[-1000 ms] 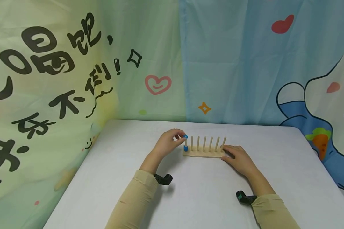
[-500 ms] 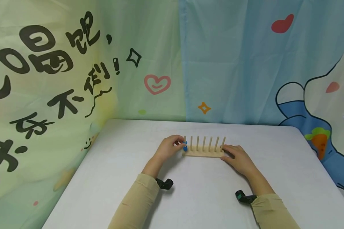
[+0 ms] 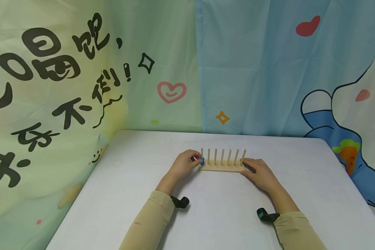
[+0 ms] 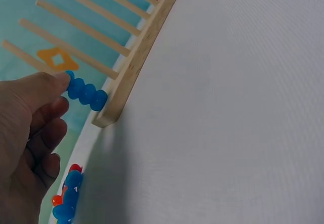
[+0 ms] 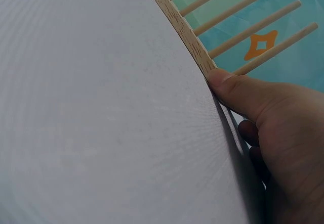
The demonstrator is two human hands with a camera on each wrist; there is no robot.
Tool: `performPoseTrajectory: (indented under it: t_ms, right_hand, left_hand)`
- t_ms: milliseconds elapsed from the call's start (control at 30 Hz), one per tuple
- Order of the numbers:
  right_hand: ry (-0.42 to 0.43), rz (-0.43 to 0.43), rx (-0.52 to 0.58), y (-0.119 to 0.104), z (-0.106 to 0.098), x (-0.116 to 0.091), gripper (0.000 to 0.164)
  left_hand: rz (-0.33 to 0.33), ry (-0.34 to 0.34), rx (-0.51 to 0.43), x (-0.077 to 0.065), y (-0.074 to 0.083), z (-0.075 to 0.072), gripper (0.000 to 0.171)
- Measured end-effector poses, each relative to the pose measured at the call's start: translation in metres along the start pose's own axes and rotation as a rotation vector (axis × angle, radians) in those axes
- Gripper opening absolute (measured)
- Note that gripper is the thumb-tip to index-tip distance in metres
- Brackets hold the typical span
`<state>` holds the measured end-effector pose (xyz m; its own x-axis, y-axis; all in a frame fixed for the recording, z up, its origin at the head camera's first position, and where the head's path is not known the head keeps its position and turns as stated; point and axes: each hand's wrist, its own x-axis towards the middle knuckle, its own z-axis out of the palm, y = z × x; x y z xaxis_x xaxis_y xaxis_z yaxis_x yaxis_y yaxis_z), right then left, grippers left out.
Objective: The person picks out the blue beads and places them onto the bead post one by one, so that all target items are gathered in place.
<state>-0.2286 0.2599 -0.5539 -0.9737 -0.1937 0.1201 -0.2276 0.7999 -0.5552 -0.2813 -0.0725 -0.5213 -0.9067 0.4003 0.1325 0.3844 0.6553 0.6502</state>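
A wooden peg board (image 3: 222,168) with a row of upright pegs stands on the table. On its leftmost peg is a stack of several blue beads (image 4: 87,94), low down near the base. My left hand (image 3: 185,163) pinches the topmost bead of that stack between thumb and fingers; the fingertips behind it are partly hidden. At the board's other end, my right hand (image 3: 260,173) grips the base, with the thumb (image 5: 223,80) on its front edge and the fingers mostly hidden. The other pegs (image 3: 222,157) carry no beads.
More beads, blue with some red and orange (image 4: 68,198), lie beyond my left hand in the left wrist view. A white table (image 3: 218,215) spreads around the board, and a printed curtain (image 3: 237,69) hangs behind its far edge.
My left hand has come down along the leftmost peg, bringing a blue bead from the peg's tip onto the beads below. The right hand has stayed at the board's end.
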Motion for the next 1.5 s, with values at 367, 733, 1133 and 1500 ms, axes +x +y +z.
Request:
performPoseTrajectory:
  t_ms: [367, 733, 1133, 1500]
  right_hand:
    - [0.005, 0.006, 0.004, -0.002, 0.002, -0.001, 0.059]
    - [-0.003, 0.003, -0.004, -0.002, 0.002, -0.001, 0.059]
    - [0.008, -0.018, -0.012, -0.001, 0.0, -0.001, 0.059]
    - [0.014, -0.009, -0.009, -0.002, 0.001, -0.002, 0.058]
  left_hand:
    - [0.0, 0.016, 0.034, -0.01, -0.002, -0.004, 0.03]
    - [-0.075, 0.134, 0.063, -0.032, -0.031, -0.016, 0.029]
    - [-0.246, 0.19, 0.143, -0.049, -0.06, -0.028, 0.035]
    - [-0.246, 0.208, 0.194, -0.047, -0.061, -0.025, 0.03]
